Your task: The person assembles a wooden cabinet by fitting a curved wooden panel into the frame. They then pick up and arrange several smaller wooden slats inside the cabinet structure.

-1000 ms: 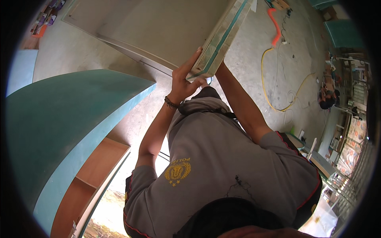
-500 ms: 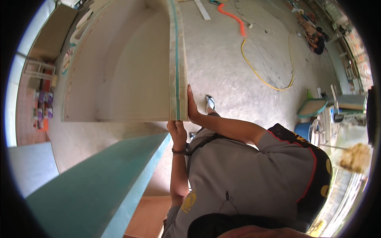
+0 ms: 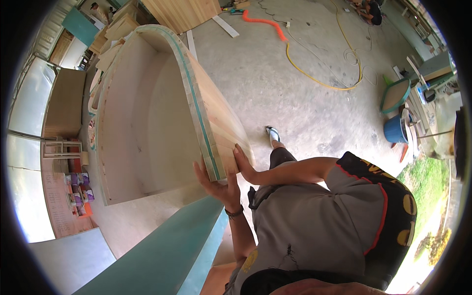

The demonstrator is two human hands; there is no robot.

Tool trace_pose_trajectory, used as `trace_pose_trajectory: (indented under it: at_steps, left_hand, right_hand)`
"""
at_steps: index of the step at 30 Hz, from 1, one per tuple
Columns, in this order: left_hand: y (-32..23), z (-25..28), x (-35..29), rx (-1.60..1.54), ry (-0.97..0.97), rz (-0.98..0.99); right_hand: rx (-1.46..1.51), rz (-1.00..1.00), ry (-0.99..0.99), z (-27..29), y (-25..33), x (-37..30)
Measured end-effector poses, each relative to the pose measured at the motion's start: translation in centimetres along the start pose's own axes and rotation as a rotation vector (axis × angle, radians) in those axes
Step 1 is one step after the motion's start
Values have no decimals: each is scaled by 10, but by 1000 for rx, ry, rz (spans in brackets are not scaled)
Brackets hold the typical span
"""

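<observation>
A large wooden cabinet shell [image 3: 162,123] with an arched end lies before me, its pale hollow inside facing up and left. Along its rim runs a teal stripe between light wood bands. My left hand [image 3: 222,191] cups the rim's near corner, one finger over the inner side and others on the outer side. Against the bare wooden side panel, my right hand [image 3: 242,164] lies nearly flat, fingers stretched forward; it presses rather than wraps. Left of my body, a long teal panel [image 3: 162,250] slants below the cabinet's near end.
An orange coiled hose [image 3: 265,21] joins a yellow hose [image 3: 314,78] on the concrete floor. A blue bucket [image 3: 395,129] and a teal-rimmed board [image 3: 395,96] stand at right. Purple and orange packages [image 3: 78,191] are at left. Another person [image 3: 372,12] crouches far off.
The view has shifted, bringing the cabinet's arched end and wooden side into sight. My left hand has gone from under the near edge to around its corner, fingers spread wider. My right hand remains on the side.
</observation>
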State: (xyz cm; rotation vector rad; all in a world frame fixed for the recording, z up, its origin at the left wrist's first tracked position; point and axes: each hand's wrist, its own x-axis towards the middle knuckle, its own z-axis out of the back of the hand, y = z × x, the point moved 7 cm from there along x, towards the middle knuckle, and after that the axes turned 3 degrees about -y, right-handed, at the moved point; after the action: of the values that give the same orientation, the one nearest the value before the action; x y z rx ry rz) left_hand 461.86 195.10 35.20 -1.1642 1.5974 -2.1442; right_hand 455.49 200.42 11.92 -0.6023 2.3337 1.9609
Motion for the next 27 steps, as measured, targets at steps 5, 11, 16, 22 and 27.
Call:
trace_pose_trajectory:
  at_steps: [5,11,16,22,27]
  left_hand:
    - [1,-4,2,300,-77,-122]
    - [13,-2,-7,210,-110,-47]
    - [-28,-5,6,361,-33,-101]
    - [-74,-28,19,941,52,-246]
    - [-59,-66,36,1287,95,-85]
  right_hand:
    - [-90,-90,79,9,-17,-21]
    - [-26,-141,390,25,10,-48]
    - [-21,-306,595,49,-3,-37]
    - [-102,-453,548,103,22,-7]
    - [-143,-571,379,227,38,22]
